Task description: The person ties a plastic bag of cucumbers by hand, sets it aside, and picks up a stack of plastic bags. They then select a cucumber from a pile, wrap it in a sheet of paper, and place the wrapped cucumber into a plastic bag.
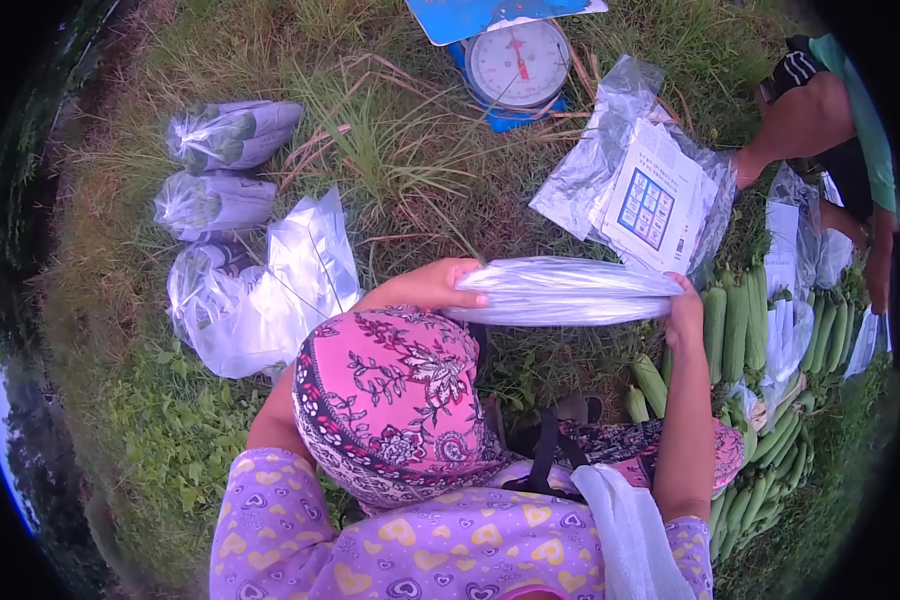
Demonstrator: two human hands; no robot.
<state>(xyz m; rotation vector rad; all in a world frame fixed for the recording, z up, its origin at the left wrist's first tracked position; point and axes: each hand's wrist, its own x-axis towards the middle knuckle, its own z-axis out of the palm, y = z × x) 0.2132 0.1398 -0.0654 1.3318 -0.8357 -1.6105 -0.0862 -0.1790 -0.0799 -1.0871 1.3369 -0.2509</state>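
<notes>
A bundle of clear plastic bags (pixel 565 292), pleated lengthwise, is stretched level between my two hands above the grass. My left hand (pixel 448 286) grips its left end, with the thumb on top. At the other end, my right hand (pixel 684 312) has its fingers closed round the plastic. Just beyond the bundle to the right lies a pile of printed plastic bags (pixel 650 195) with a blue picture panel. Long green gourds (pixel 735 325) lie beside my right hand, some partly hidden by my forearm.
A blue dial scale (pixel 518 65) stands ahead. To the left are filled clear bags (pixel 220 205) of green produce and a loose plastic bag (pixel 310 260). More gourds (pixel 770 470) are heaped at right. Another person's leg (pixel 800 125) and green sleeve (pixel 858 120) show at far right.
</notes>
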